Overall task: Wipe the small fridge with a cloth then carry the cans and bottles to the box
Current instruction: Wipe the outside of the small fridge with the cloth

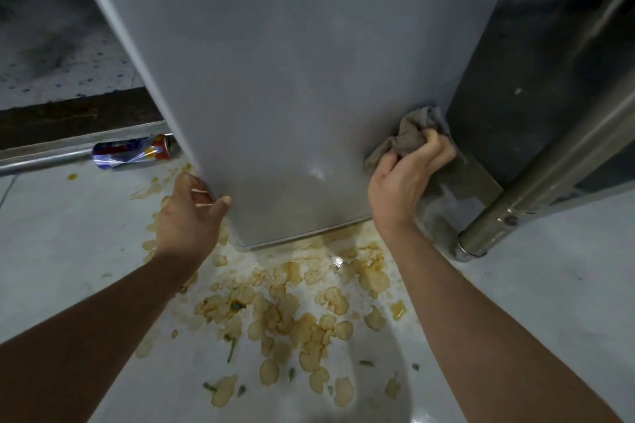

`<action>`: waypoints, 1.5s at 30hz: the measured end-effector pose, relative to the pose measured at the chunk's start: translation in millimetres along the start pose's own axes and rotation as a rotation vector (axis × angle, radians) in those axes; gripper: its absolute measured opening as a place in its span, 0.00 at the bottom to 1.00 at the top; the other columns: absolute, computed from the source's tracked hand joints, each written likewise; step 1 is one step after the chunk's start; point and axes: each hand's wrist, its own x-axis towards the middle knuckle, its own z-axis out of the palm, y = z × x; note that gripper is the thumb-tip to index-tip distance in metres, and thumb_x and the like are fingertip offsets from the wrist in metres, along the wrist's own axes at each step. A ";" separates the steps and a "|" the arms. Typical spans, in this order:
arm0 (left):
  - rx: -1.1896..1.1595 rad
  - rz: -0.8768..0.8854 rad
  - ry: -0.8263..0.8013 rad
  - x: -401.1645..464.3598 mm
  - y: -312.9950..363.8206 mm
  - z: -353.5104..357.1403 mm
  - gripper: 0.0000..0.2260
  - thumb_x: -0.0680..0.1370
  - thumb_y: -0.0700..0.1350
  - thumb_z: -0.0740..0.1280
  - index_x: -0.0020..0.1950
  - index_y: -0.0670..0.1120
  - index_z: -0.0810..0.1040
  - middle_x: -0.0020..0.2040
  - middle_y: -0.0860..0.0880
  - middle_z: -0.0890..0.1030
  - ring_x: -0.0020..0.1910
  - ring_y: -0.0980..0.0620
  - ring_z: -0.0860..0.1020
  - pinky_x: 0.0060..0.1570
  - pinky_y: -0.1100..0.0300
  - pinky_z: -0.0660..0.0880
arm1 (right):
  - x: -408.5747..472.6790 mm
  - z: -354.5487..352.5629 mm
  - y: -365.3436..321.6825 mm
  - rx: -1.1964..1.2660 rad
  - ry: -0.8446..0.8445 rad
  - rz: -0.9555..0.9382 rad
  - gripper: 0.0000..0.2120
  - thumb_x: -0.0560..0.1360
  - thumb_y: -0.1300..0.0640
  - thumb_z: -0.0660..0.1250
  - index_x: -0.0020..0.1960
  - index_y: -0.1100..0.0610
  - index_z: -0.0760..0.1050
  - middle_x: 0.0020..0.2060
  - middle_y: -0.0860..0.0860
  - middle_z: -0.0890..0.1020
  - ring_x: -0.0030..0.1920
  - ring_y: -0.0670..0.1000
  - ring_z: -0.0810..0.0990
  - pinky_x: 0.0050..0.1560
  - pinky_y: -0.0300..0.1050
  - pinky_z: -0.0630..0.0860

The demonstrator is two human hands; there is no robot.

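The small grey fridge (pixel 281 72) stands on the floor straight ahead and fills the upper middle of the view. My left hand (pixel 187 216) grips its lower left edge, thumb on the front face and fingers around the side. My right hand (pixel 405 178) holds a crumpled grey cloth (pixel 409 137) pressed against the fridge's lower right edge. A blue, silver and red can (pixel 134 156) lies on its side on the floor, left of the fridge. No box or bottle is in view.
Yellow-brown dried stains with green bits (pixel 292 312) spread over the pale floor below the fridge. A steel pipe (pixel 536 161) slants down at the right beside a dark metal panel (pixel 515 79). Another pipe (pixel 44 163) lies at the left under a dark step.
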 end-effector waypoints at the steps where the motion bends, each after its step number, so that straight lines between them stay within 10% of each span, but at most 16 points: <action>1: 0.001 0.015 0.012 -1.4 -2.2 0.0 0.11 0.76 0.48 0.67 0.52 0.49 0.67 0.45 0.52 0.76 0.44 0.49 0.77 0.47 0.52 0.76 | 0.5 2.3 -1.0 -0.014 0.013 0.011 0.20 0.72 0.70 0.61 0.62 0.70 0.63 0.63 0.67 0.63 0.51 0.51 0.68 0.53 0.28 0.63; 9: 0.001 0.159 0.080 -0.3 -19.4 9.2 0.10 0.76 0.47 0.67 0.50 0.50 0.66 0.40 0.58 0.75 0.38 0.57 0.76 0.32 0.66 0.69 | -8.8 15.2 57.7 -0.143 -0.163 0.269 0.31 0.74 0.71 0.57 0.74 0.67 0.49 0.70 0.65 0.57 0.65 0.63 0.68 0.66 0.52 0.68; 19: 0.004 0.152 0.071 -0.2 -19.1 11.4 0.09 0.76 0.47 0.66 0.50 0.50 0.66 0.41 0.56 0.76 0.40 0.54 0.76 0.31 0.67 0.67 | 1.9 18.8 89.0 -0.271 -0.520 0.727 0.27 0.77 0.65 0.59 0.72 0.69 0.52 0.70 0.66 0.63 0.69 0.62 0.64 0.64 0.46 0.62; 25: 0.025 0.075 0.013 -6.8 -30.3 18.0 0.07 0.77 0.48 0.64 0.52 0.51 0.68 0.46 0.55 0.77 0.42 0.54 0.77 0.32 0.64 0.71 | -28.1 27.9 75.0 -0.129 -0.349 0.633 0.33 0.76 0.67 0.59 0.75 0.67 0.45 0.70 0.67 0.53 0.65 0.62 0.65 0.58 0.32 0.58; 30: 0.073 0.079 -0.007 0.6 -36.1 17.5 0.05 0.78 0.47 0.64 0.50 0.47 0.70 0.44 0.54 0.77 0.38 0.56 0.76 0.36 0.61 0.71 | -10.7 32.9 89.0 -0.363 -0.501 0.726 0.32 0.75 0.65 0.62 0.72 0.70 0.49 0.70 0.66 0.58 0.67 0.64 0.62 0.69 0.47 0.60; 35: 0.082 0.108 -0.018 2.8 -38.9 15.9 0.05 0.77 0.47 0.64 0.48 0.48 0.69 0.42 0.54 0.76 0.36 0.57 0.74 0.34 0.61 0.66 | -66.0 39.8 29.6 -0.220 -0.443 0.612 0.34 0.75 0.66 0.60 0.71 0.76 0.44 0.69 0.72 0.52 0.67 0.64 0.60 0.62 0.41 0.55; 45: 0.085 0.131 -0.023 3.8 -39.4 14.0 0.05 0.77 0.47 0.64 0.48 0.48 0.70 0.43 0.54 0.77 0.39 0.52 0.74 0.39 0.58 0.66 | -86.2 42.5 29.9 -0.147 -0.523 0.546 0.28 0.69 0.70 0.68 0.62 0.69 0.56 0.63 0.64 0.58 0.54 0.62 0.72 0.50 0.45 0.76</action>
